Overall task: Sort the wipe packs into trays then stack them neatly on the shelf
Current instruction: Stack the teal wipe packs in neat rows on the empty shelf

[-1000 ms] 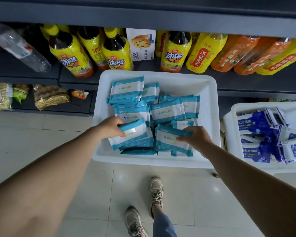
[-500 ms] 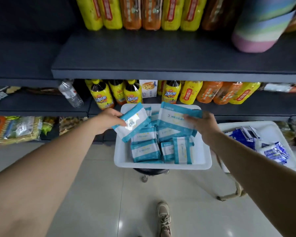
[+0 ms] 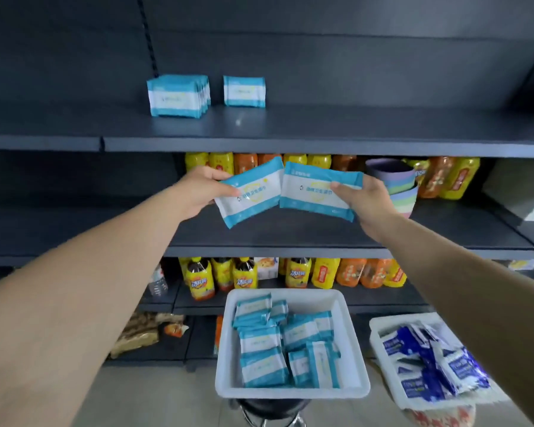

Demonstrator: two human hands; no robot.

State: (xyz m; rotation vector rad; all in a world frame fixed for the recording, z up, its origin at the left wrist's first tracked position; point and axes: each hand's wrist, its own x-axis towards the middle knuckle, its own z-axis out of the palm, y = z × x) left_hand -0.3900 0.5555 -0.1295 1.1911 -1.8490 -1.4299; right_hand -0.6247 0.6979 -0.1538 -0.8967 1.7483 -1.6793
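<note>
Wipe packs in teal and white are present at three locations. Two are in hand: the left hand (image 3: 198, 192) holds one teal pack (image 3: 249, 193) tilted, fingers curled round its left end with the thumb on its face; the right hand (image 3: 369, 201) holds a second teal pack (image 3: 319, 191) by its right end, thumb on the front and the other fingers behind. The two packs meet edge to edge, raised in front of the middle shelf (image 3: 290, 232). On the upper shelf (image 3: 321, 131) a row of teal packs (image 3: 178, 97) stands upright, with a single pack (image 3: 244, 91) standing just beside it to the right, apart from the row. Below, a white tray (image 3: 350, 340) on a black stool (image 3: 269, 409) contains further teal packs, lying loosely. A second white tray (image 3: 383, 343) to its right contains dark blue packs (image 3: 429, 359) in a jumble. Yellow and orange drink bottles (image 3: 321, 274) line the lower shelves, and stacked pastel bowls (image 3: 395, 186) sit on the middle shelf behind the right hand.
</note>
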